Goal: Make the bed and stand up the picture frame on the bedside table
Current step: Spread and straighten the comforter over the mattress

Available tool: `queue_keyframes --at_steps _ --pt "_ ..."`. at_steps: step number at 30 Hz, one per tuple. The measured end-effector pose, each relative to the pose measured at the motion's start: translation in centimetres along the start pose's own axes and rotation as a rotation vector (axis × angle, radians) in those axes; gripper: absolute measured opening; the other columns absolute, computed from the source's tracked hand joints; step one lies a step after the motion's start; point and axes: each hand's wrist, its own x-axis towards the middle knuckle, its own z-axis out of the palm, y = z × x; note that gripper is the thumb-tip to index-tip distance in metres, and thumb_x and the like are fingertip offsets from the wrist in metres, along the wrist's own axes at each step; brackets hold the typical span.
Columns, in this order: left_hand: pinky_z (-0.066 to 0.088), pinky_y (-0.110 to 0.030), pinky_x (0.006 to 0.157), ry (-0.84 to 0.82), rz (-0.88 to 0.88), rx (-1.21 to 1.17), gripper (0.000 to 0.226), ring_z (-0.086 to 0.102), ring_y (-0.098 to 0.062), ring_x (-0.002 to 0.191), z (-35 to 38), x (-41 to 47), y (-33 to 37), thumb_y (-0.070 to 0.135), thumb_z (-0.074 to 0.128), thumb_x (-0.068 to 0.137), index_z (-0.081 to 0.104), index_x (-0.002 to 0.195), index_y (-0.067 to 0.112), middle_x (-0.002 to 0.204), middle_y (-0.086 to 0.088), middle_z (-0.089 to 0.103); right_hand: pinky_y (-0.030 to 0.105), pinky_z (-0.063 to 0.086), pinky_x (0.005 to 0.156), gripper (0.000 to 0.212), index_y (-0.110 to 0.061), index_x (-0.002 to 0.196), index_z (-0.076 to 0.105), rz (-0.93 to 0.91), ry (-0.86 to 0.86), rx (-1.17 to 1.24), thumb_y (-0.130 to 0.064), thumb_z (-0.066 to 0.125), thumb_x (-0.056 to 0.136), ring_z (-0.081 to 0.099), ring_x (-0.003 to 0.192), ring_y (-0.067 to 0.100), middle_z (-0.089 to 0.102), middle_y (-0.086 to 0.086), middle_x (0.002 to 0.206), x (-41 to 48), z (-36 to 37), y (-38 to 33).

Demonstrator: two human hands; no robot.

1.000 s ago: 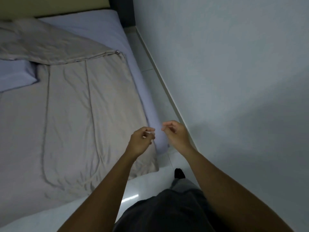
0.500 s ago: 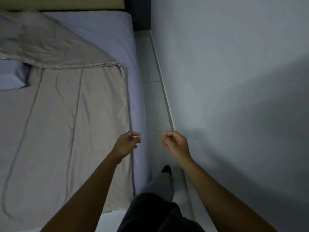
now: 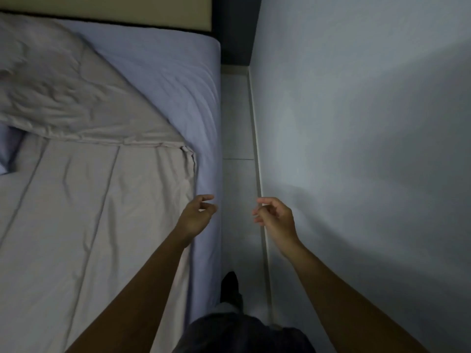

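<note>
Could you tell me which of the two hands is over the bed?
The left hand, above the bed's edge; the right hand hangs over the floor.

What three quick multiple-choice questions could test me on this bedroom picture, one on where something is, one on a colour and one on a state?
1. Where is the wall?
A. On the person's right
B. On the person's left
C. Behind the headboard only

2. What colour is the fitted sheet?
A. Red
B. Pale blue-lilac
C. Black

3. What are the two hands holding?
A. The blanket
B. A picture frame
C. Nothing

Answers:
1. A, since the wall runs along the narrow floor strip to the right of the bed.
2. B, seen where the beige blanket is folded back.
3. C, as the left hand and right hand hover loosely curled and empty.
</note>
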Motion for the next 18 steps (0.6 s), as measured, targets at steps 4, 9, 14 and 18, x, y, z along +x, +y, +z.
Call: queue_keyframes --at_steps 4,9,14,18 --pt "0.049 -0.024 0.074 0.017 0.032 -0.002 0.034 0.067 -0.021 0.089 -1.7 5.6 5.1 0.025 0.063 0.094 0.059 0.127 0.020 0.104 -0.005 0.066 0.020 0.057 0.066 0.018 -0.007 0.107 0.068 -0.021 -0.016 0.035 0.000 0.057 0.095 0.068 0.067 0.014 0.073 0.009 0.083 6.4 1.5 -4.7" --pt "0.049 -0.026 0.074 0.065 0.060 -0.053 0.035 0.065 -0.020 0.084 -3.2 14.7 11.1 0.023 0.064 0.094 0.057 0.128 0.017 0.103 -0.007 0.064 0.021 0.055 0.064 0.016 -0.008 0.103 0.069 -0.028 -0.063 0.014 -0.002 0.057 0.095 0.067 0.067 0.015 0.074 0.010 0.085 17.6 3.4 -9.5" --pt "0.046 -0.007 0.058 0.192 0.085 -0.053 0.036 0.061 -0.008 0.080 -3.8 24.3 16.4 0.023 0.064 0.094 0.056 0.128 0.018 0.107 -0.005 0.065 0.025 0.056 0.063 0.014 -0.013 0.098 0.071 -0.026 -0.134 -0.030 -0.006 0.060 0.092 0.067 0.065 0.016 0.075 0.008 0.084 30.9 7.1 -14.1" --pt "0.047 -0.007 0.060 0.249 0.093 -0.058 0.032 0.063 -0.009 0.082 -4.8 32.1 21.4 0.022 0.064 0.093 0.060 0.125 0.020 0.105 -0.001 0.068 0.025 0.057 0.065 0.014 -0.019 0.098 0.072 -0.004 -0.182 -0.077 -0.012 0.063 0.090 0.071 0.072 0.017 0.077 0.006 0.088 41.9 10.9 -18.8"
